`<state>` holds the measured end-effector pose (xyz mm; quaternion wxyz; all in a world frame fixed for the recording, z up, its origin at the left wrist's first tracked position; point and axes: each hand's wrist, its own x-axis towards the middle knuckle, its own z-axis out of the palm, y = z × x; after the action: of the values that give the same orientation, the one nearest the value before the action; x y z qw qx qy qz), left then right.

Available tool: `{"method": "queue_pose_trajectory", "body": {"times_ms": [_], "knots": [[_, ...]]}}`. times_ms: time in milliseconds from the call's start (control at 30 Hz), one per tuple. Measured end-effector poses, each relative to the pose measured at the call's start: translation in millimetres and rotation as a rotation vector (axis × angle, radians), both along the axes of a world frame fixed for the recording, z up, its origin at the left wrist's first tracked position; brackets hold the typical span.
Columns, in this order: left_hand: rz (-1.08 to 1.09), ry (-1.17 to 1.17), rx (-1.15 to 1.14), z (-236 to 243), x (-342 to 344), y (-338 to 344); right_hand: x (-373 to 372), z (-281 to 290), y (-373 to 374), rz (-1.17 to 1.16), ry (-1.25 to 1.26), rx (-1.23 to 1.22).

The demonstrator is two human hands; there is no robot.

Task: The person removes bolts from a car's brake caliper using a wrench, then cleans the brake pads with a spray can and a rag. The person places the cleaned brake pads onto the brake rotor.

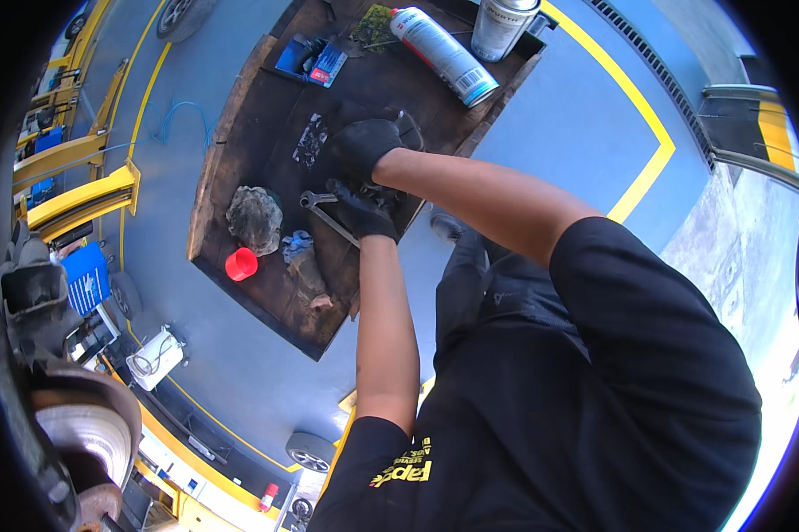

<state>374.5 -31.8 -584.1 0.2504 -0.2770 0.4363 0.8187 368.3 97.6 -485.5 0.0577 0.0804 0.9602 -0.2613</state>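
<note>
Left hand: gloved in black [364, 213], fingers partly curled beside the wrench; whether they close on it cannot be told.
Right hand: gloved in black [366, 146], just beyond the left hand, back turned up; fingers hidden, so their state cannot be told.
Wrench: metal [336, 222], immediately left of the left hand, shank slanting back toward the wrist.
Wrench handling: judged stiff and fairly heavy for its size; any oil would make it slippery. Take hold at mid-shank, clear of the head.
Dark part: shape unclear [410, 131], at the right side of the right hand. Judged rigid; grip by its outer edge.
Pale scraps: scattered patch [310, 140], just left of the right hand.
Blue cloth: crumpled [298, 244], left of the left wrist; judged soft and light.
Mottled bundle: grey [255, 219], farther left of the left hand.
Red cap: round [241, 264], nearer the body than the bundle; judged light.
Bench: dark top, worn raised edge [213, 155], beneath both hands.
Blue box: open [311, 60], beyond the right hand, to its left.
Spray can: lying down [444, 55], beyond the right hand, to its right.
Metal can: grey [504, 27], past the spray can.
</note>
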Motion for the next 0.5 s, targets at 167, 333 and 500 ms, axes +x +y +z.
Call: {"method": "queue_pose_trajectory", "body": {"times_ms": [167,333,500], "knots": [[-0.108,0.245,0.014,4.8,4.4,7.4,5.8,-21.1,1.0,-0.040,0.191,-0.102],[-0.128,0.386,-0.281,22.7,7.7,16.8,3.0,-25.5,12.9,0.038,0.095,-0.237],[-0.035,0.143,-0.175,22.0,7.1,21.9,2.5,-6.8,39.0,0.152,-0.085,-0.100]]}}
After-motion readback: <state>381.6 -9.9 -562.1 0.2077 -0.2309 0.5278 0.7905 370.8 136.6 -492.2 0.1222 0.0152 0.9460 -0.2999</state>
